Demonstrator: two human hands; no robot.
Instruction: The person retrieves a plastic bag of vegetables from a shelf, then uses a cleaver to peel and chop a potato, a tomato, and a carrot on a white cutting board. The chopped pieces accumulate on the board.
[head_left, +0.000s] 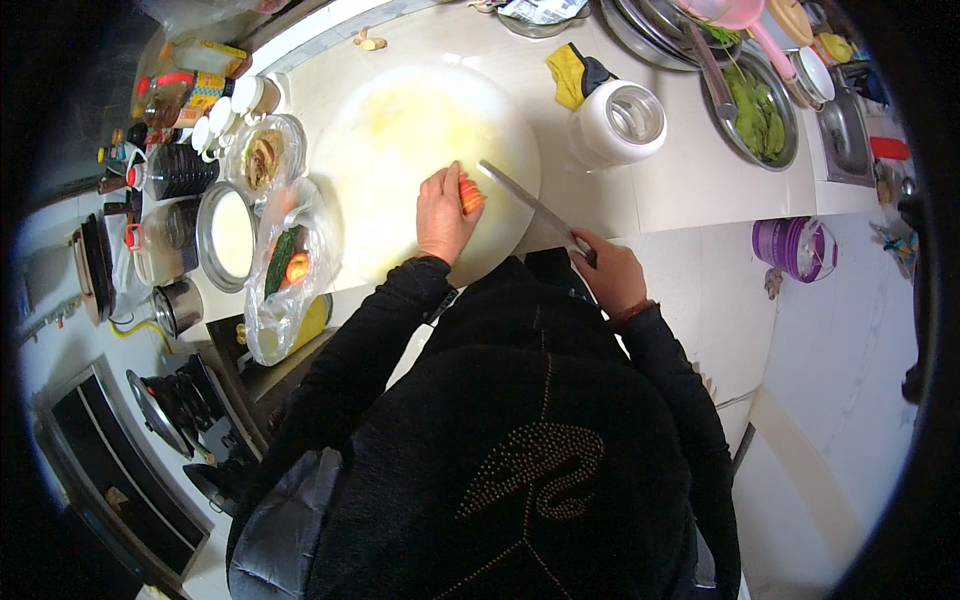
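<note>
My left hand (445, 214) presses on a red tomato (470, 193), which shows several cuts across it and is partly hidden by the fingers. Under it lies a round white cutting board (390, 180) with yellowish stains. In my right hand (613, 271) is the handle of a kitchen knife (529, 199). Its blade points up and left over the board's right part, with the tip just right of the tomato and apart from it. Left of the board, a clear plastic bag (262, 330) holds a dark green cucumber (282, 261) and a tomato (297, 267).
A white jar (619, 124) and a yellow-and-black cloth (571, 75) stand right of the board. Farther right is a metal bowl (787, 142) of green pods (754, 112). At left are a steel bowl (204, 232), bottles (180, 172) and a covered dish (289, 161). Ginger pieces (371, 43) lie behind.
</note>
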